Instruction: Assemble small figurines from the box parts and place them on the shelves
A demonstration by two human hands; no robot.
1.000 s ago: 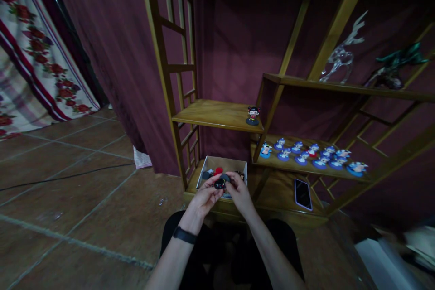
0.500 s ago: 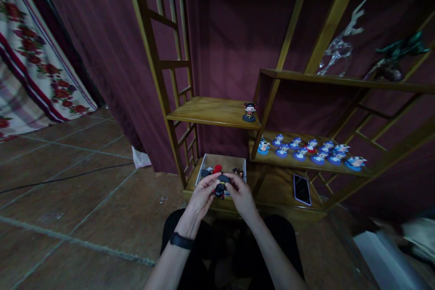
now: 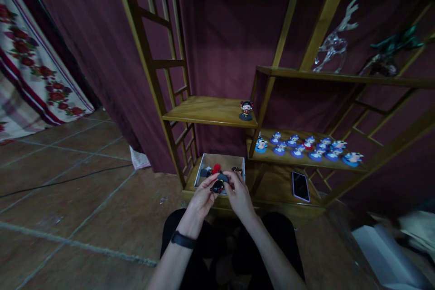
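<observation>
Both hands meet over the front of a white box (image 3: 239,159). Between them is a small doll figurine (image 3: 217,186) with a black head and a dark round base. My left hand (image 3: 203,195) is closed on its head side, and my right hand (image 3: 239,192) grips the base. Inside the box lie a red piece (image 3: 216,169) and other dark figurine parts, partly hidden behind my fingers. A similar figurine (image 3: 246,110) with black hair buns stands upright on a dark base at the right end of the wooden shelf (image 3: 204,109) above.
Several blue-and-white figurines (image 3: 297,150) stand in rows on the lower right shelf. Below them lies a phone (image 3: 301,186). A clear deer ornament (image 3: 335,47) and a green ornament (image 3: 390,52) occupy the upper shelf. A pale box (image 3: 384,253) is at the lower right.
The held figurine has turned between my hands, its head now pointing more to the left. My view has shifted slightly; the shelf figurines stay in place.
</observation>
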